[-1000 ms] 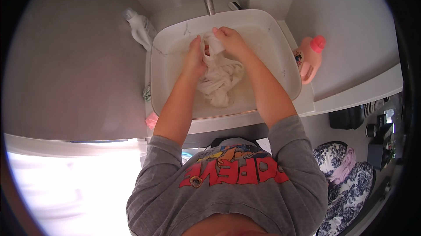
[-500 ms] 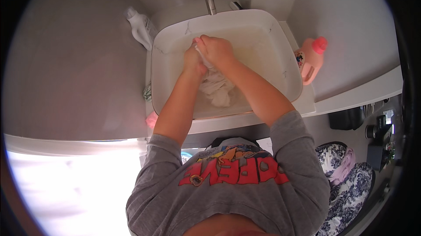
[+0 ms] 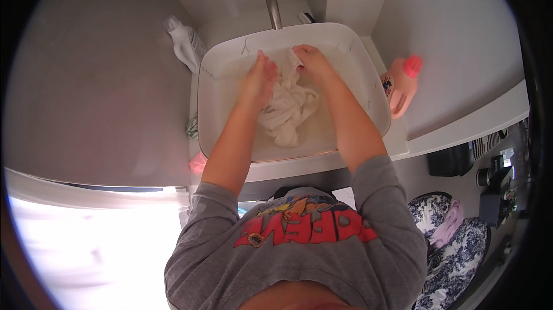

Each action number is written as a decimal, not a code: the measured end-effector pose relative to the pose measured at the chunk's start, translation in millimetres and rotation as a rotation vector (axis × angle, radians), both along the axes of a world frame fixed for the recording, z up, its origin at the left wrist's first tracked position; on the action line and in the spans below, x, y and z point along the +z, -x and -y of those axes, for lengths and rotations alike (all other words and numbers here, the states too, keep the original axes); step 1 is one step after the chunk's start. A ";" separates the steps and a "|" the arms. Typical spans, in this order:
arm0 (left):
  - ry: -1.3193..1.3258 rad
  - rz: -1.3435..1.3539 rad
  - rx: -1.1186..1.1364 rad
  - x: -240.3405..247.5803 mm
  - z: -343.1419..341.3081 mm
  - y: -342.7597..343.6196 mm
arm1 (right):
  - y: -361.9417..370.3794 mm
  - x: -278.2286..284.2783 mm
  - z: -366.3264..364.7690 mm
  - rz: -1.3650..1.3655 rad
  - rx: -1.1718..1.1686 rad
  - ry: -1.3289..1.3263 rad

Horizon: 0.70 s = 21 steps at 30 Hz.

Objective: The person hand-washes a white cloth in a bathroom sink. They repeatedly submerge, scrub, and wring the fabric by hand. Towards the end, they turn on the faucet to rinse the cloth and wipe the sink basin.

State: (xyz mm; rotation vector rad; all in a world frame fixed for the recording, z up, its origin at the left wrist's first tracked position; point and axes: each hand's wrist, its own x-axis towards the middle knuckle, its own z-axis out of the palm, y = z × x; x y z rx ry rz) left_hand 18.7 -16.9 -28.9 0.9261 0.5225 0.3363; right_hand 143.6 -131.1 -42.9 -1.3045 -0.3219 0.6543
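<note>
A white washbasin (image 3: pixel 368 88) holds cloudy water, with a wet, crumpled white cloth (image 3: pixel 291 105) lying in its middle. At the upper end of the cloth, my right hand (image 3: pixel 311 61) is closed with a bunched part of it between thumb and fingers. My left hand (image 3: pixel 260 79) is beside the cloth's left edge, its fingers stretched out toward the tap. Whether the left palm touches the fabric I cannot tell.
A metal tap (image 3: pixel 272 7) rises behind the basin. On the left stands a white bottle (image 3: pixel 185 45), on the right a pink jug with a red cap (image 3: pixel 403 85). Pink cloth (image 3: pixel 198 163) and greenish fabric (image 3: pixel 193 128) lie by the basin's left side.
My hands were pressed together around the cloth; now they are apart. The right hand has moved right with a part of the cloth, the left has loosened, and the cloth has spread out.
</note>
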 end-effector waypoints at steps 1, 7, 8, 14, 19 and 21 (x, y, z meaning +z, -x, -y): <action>0.160 -0.065 -0.088 1.6 4.8 -2.1 | -1.2 -4.7 -2.1 -0.005 0.080 -0.017; -0.022 0.090 -0.253 4.4 12.1 2.4 | 11.4 -5.2 -9.4 0.002 0.288 -0.019; 0.011 0.111 -0.229 1.7 9.8 2.6 | 15.9 -0.3 -9.9 -0.008 0.307 -0.033; 0.109 0.279 0.041 4.9 8.3 -0.5 | -10.5 6.8 11.0 -0.127 -0.010 -0.067; 0.030 0.262 -0.017 5.0 3.7 2.4 | 20.0 33.6 5.3 -0.087 -0.019 0.057; 0.005 0.262 0.030 8.8 10.3 3.0 | 15.9 26.7 3.7 0.124 0.014 0.094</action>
